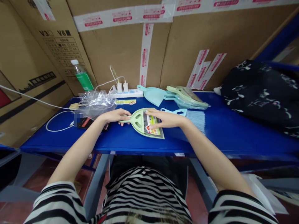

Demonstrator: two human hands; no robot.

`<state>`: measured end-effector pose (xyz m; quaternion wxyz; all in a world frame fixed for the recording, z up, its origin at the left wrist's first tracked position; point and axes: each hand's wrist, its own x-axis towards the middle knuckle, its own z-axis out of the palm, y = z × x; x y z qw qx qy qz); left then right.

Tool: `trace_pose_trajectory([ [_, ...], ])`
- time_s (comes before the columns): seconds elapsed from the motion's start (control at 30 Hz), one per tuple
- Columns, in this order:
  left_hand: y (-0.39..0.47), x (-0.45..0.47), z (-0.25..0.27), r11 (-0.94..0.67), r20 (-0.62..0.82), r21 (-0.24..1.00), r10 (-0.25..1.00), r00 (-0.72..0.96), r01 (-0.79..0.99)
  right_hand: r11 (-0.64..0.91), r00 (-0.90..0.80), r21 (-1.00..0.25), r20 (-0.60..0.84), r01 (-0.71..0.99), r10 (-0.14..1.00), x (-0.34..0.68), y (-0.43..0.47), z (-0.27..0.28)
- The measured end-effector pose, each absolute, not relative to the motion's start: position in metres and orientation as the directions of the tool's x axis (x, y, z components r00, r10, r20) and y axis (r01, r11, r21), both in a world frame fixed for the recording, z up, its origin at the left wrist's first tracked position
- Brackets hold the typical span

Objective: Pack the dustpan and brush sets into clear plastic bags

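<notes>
A pale green dustpan (149,135) lies on the blue table, with a matching hand brush (138,122) nested in it. My left hand (116,115) is closed around the handles at the left end. Across the bristles is a yellow and white label card (152,122). My right hand (167,119) rests over this card and the pan's right part, fingers stretched out and thumb apart. Just beyond my right hand lies a light blue brush (195,119), partly hidden by it.
Behind are a light blue dustpan (154,95), bagged dustpan sets (192,99), a power strip (132,93) with chargers, and another label card (126,102). Crumpled clear plastic (99,104), cables and a green-labelled bottle (83,77) stand left. A black patterned bag (259,93) sits right. Cardboard walls the table.
</notes>
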<state>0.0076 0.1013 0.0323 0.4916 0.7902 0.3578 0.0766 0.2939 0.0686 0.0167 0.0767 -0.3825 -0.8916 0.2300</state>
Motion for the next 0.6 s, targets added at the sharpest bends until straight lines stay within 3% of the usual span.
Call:
trace_pose_trajectory([
  [0.37, 0.1, 0.008, 0.034, -0.259, -0.241, 0.821, 0.652, 0.719, 0.509, 0.6, -0.658, -0.391, -0.02, 0.698, 0.753, 0.29, 0.061, 0.027],
  [0.6, 0.102, 0.007, 0.032, -0.265, -0.24, 0.819, 0.648, 0.723, 0.51, 0.624, -0.649, -0.362, 0.066, 0.692, 0.758, 0.296, 0.06, 0.033],
])
